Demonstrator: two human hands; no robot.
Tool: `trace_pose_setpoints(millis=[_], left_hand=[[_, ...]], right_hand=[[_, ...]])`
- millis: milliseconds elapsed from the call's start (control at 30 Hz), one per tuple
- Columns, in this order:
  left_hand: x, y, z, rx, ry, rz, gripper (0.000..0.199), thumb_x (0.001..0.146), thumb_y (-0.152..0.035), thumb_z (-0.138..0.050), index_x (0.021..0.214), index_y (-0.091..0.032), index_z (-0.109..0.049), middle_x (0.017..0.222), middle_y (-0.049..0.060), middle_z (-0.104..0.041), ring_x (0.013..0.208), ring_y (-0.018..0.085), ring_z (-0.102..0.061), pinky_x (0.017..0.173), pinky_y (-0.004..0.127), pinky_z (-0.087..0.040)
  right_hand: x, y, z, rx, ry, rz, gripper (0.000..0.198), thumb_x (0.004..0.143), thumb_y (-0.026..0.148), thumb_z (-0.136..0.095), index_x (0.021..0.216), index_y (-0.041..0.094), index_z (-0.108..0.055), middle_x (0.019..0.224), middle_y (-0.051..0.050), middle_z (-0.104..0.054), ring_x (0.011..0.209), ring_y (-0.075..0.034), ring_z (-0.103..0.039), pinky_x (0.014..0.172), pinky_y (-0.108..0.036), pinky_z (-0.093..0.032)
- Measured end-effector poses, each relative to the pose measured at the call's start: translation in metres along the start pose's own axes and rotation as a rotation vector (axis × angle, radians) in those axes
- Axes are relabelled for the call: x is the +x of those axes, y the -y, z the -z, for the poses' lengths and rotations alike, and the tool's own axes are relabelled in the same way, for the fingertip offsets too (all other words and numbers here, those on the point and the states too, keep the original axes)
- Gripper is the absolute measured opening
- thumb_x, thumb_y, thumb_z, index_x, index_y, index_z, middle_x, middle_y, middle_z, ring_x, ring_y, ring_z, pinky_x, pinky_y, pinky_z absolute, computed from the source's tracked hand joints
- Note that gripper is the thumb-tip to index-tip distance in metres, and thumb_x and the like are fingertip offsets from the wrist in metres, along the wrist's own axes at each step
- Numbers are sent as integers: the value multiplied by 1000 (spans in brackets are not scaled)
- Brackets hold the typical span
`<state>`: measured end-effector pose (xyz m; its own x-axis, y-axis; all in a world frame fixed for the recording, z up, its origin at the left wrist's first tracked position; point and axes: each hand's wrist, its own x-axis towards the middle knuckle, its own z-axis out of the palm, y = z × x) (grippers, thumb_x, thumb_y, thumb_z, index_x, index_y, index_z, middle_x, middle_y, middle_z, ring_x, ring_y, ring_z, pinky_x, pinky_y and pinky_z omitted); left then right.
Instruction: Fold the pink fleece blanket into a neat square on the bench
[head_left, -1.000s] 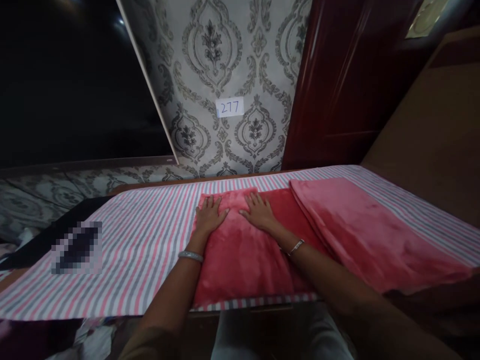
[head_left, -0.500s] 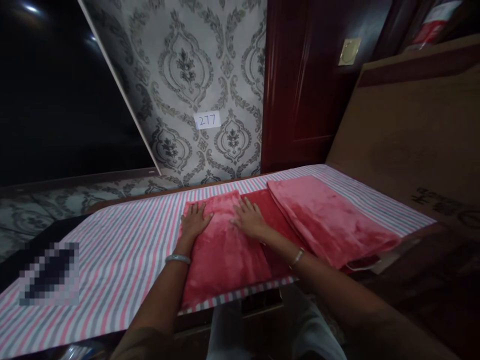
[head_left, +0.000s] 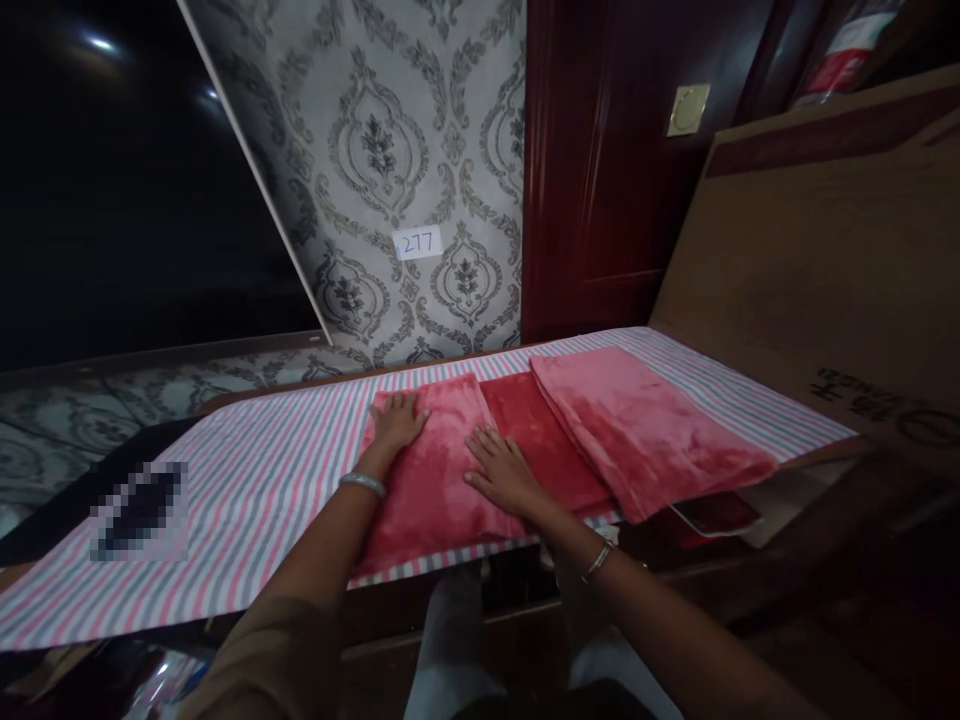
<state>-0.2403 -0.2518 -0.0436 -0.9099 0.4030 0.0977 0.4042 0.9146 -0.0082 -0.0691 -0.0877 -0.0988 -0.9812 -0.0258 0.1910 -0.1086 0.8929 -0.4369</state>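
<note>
A plush pinkish-red cloth (head_left: 427, 500) lies on the striped table cover, with a panel folded in from the left and another folded panel (head_left: 645, 430) on the right. Between the two panels shows a darker red strip (head_left: 536, 430). My left hand (head_left: 400, 420) rests flat on the upper part of the left panel, fingers spread. My right hand (head_left: 502, 472) lies flat on the right edge of that same panel, fingers stretched out. Neither hand grips the cloth. A bracelet circles each wrist.
The striped cover (head_left: 247, 480) spreads over a long table against the patterned wall. A large dark screen (head_left: 135, 190) stands at the left. On the right are a cardboard box (head_left: 817, 260) and a bottle (head_left: 847, 55). A paper marked 277 (head_left: 418, 243) is on the wall.
My right hand has slid down the panel towards me. My left hand stays near its upper left corner. The camera view has shifted slightly.
</note>
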Motion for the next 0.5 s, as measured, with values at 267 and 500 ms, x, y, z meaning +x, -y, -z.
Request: trace_pose_setpoints(millis=[267, 500], left_hand=[[-27, -49, -26, -41, 15, -139, 65, 98, -56, -28, 156, -26, -31, 165, 10, -22, 152, 31, -19, 119, 62, -15], [-28, -46, -35, -42, -60, -158, 65, 98, -58, -27, 155, -27, -33, 164, 10, -27, 151, 31, -22, 118, 60, -18]], right_hand=[[2, -26, -9, 271, -272, 37, 46, 90, 25, -49, 134, 17, -62, 140, -13, -58, 134, -23, -49, 114, -45, -36], [14, -67, 27, 93, -353, -148, 51, 84, 13, -48, 131, 16, -64, 136, -11, -62, 129, -24, -52, 115, -44, -35]])
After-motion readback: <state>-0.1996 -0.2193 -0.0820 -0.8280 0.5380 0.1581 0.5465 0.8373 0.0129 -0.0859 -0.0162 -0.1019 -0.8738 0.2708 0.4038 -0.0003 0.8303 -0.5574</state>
